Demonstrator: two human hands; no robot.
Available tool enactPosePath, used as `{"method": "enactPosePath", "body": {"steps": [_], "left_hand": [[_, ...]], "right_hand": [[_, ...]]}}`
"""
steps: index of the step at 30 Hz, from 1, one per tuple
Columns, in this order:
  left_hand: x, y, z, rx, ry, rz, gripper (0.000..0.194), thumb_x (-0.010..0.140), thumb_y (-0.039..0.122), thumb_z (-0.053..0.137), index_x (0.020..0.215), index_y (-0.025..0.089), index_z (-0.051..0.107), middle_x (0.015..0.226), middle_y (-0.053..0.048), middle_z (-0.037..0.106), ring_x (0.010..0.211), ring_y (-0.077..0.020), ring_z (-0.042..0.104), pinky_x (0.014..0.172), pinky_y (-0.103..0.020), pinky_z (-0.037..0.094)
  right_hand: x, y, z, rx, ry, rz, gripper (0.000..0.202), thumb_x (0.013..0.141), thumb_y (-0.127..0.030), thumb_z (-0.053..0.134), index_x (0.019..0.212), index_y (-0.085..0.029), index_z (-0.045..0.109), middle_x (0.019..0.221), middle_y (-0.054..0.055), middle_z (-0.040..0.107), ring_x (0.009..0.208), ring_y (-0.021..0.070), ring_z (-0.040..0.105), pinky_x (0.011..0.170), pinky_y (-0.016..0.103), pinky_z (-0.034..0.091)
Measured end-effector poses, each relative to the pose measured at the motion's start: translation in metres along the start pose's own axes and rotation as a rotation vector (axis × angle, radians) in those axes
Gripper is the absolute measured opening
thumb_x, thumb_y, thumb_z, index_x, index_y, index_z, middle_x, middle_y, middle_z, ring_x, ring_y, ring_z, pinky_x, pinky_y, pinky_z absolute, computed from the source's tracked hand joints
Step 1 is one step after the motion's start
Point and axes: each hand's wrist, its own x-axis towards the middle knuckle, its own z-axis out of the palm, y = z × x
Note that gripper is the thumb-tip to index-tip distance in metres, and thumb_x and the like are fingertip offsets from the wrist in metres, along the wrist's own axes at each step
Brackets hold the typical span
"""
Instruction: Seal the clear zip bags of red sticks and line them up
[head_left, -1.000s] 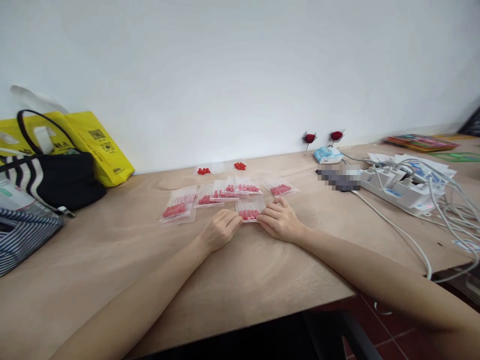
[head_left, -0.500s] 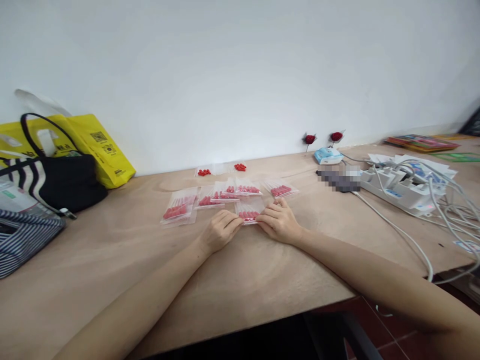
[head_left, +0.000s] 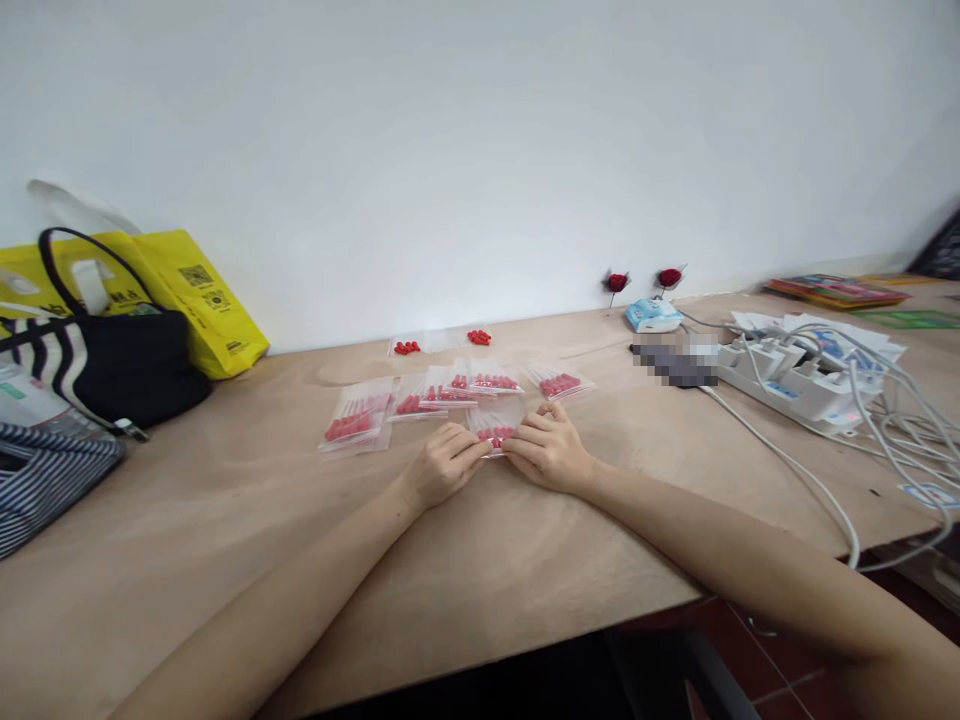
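I find both hands down on the table (head_left: 525, 560), meeting at 1 small clear bag (head_left: 496, 424) of red pieces. The left hand (head_left: 442, 466) rests knuckles-up, its fingers (head_left: 466, 452) curled onto the bag's left edge. The right hand (head_left: 550, 450) mirrors it, fingers (head_left: 523, 440) bent and pressing the bag's right edge. Both sets of fingers are pinched on the bag — the 2 hands nearly touch over it. The bag lies flat on the table, at the near side of the spread, with its red contents showing between the fingertips.

Behind the held bag I note a row of like bags: a double bag at far left (head_left: 357, 419), overlapping ones in the middle (head_left: 450, 389), and 1 more at right (head_left: 561, 382). Further back, near the wall, are 2 small heaps of loose red pieces (head_left: 406, 347) and (head_left: 479, 337).

At the left end of the table stand a yellow plastic bag (head_left: 202, 295), a black handbag (head_left: 112, 365) and a striped cloth (head_left: 45, 475). At the right sit a blue-and-white packet (head_left: 654, 314), 2 red roses (head_left: 618, 282) against the wall, a blurred-out item I cannot identify, and a white power strip (head_left: 787, 380) with many cables (head_left: 795, 465) — 1 trails over the table's edge. Coloured books (head_left: 836, 290) lie at the far right.
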Motion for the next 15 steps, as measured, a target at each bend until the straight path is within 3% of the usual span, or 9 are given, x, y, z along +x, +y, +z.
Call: {"method": "enactPosePath", "body": {"steps": [7,15], "left_hand": [[0.001,0.004,-0.002,-0.014,-0.024,-0.028,0.010,0.081,0.010,0.046,0.075,0.014,0.053,0.065,-0.002,0.055,0.061,-0.0120,0.047,0.059,-0.026,0.042],[-0.003,0.001,-0.005,-0.075,-0.011,-0.072,0.012,0.080,0.011,0.049,0.069,0.014,0.053,0.061,-0.001,0.053,0.057,-0.0108,0.046,0.056,-0.025,0.041]], "right_hand": [[-0.005,0.007,-0.004,-0.020,-0.040,0.021,0.023,0.083,-0.018,0.043,0.066,-0.020,0.059,0.057,-0.003,0.056,0.062,0.0089,0.043,0.077,0.033,0.021],[-0.028,0.032,-0.020,0.008,-0.041,0.096,0.022,0.082,-0.020,0.045,0.066,-0.020,0.060,0.058,-0.002,0.058,0.064,0.0099,0.047,0.080,0.033,0.023]]}}
